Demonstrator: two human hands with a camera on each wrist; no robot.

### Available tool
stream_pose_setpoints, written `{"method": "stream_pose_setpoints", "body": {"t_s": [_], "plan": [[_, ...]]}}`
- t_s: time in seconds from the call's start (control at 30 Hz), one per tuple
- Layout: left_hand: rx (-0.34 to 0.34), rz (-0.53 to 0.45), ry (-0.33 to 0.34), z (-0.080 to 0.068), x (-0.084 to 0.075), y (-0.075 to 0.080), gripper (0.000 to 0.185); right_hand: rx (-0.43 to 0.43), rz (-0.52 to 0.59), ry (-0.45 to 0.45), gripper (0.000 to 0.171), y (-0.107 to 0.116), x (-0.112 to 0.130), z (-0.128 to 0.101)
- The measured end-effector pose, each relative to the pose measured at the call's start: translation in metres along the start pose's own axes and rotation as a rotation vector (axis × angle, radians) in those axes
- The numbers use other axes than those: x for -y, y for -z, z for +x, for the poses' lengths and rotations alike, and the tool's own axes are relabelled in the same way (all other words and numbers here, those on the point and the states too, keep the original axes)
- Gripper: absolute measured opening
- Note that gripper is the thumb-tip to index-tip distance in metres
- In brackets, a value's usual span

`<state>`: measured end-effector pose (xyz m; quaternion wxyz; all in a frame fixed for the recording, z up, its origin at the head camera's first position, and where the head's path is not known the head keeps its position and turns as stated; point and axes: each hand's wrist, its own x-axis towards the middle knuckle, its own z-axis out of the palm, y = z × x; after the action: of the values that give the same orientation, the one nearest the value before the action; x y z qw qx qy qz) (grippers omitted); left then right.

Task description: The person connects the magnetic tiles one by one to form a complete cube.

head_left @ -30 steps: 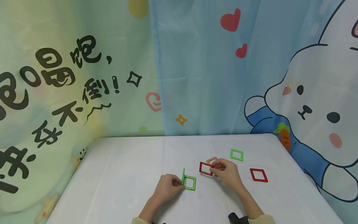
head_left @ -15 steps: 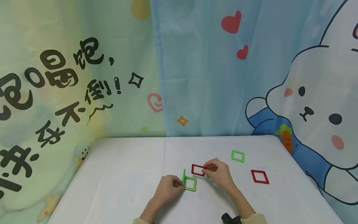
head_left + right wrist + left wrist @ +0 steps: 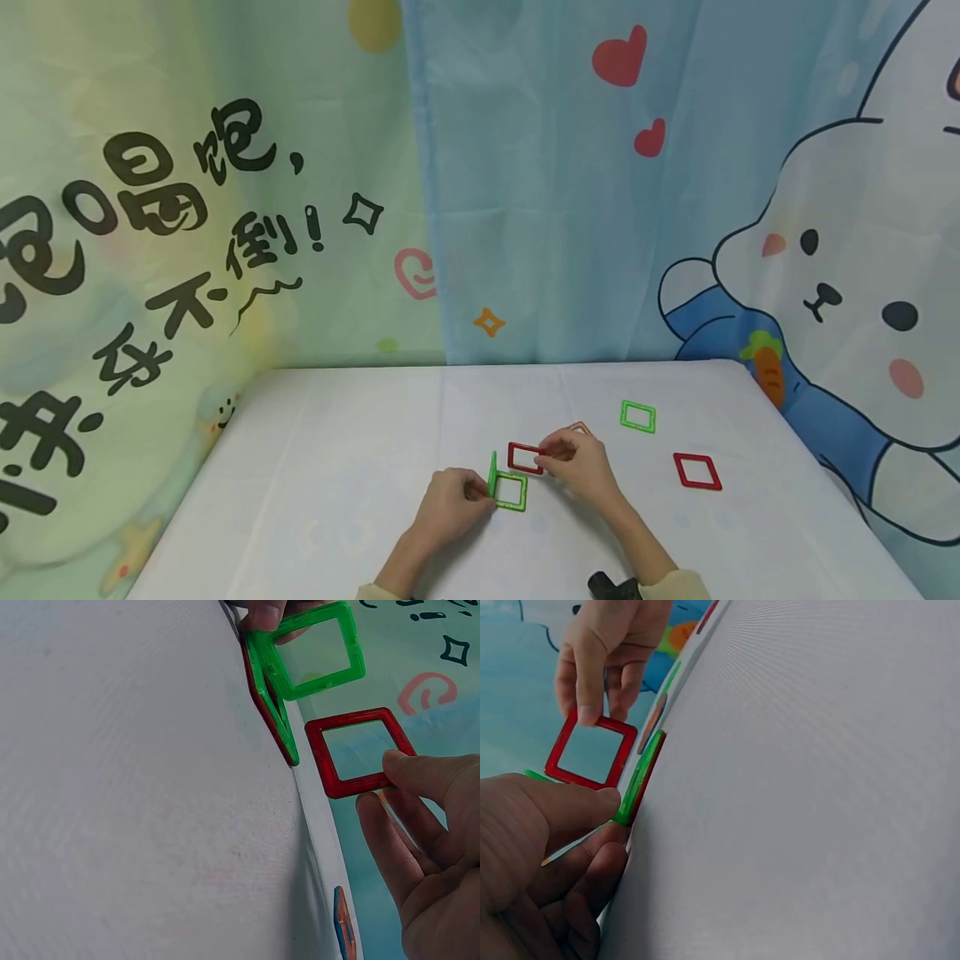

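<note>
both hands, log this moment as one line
left hand: pinches upright green square plastic frame | right hand: holds red square plastic frame | contact between the two frames: none

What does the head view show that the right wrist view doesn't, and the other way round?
Only head: a loose red square plastic-looking frame on the table's right side, a loose green square frame farther back, and the white rabbit print.

Only right wrist, plainly: a red edge beneath the lying green frame and a blue edge on the orange frame.

Both: the left hand at the lying and upright green frames, the right hand pinching another red frame, and part of the orange frame.
</note>
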<state>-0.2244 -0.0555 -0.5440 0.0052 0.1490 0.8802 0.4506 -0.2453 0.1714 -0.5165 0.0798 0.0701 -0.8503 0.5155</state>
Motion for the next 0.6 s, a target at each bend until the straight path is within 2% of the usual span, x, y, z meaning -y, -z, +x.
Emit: {"method": "stream_pose_setpoints", "body": {"t_s": [0.4,0.6], "plan": [[0.008,-0.028,-0.006,0.0016,0.0001,0.0,0.009,0.002,-0.012,-0.005,0.017,-0.0028,0.0027,0.001],[0.02,-0.041,-0.003,0.0004,0.0009,-0.0008,0.008,0.02,0.017,-0.009,0.017,-0.005,0.0026,-0.0011]]}}
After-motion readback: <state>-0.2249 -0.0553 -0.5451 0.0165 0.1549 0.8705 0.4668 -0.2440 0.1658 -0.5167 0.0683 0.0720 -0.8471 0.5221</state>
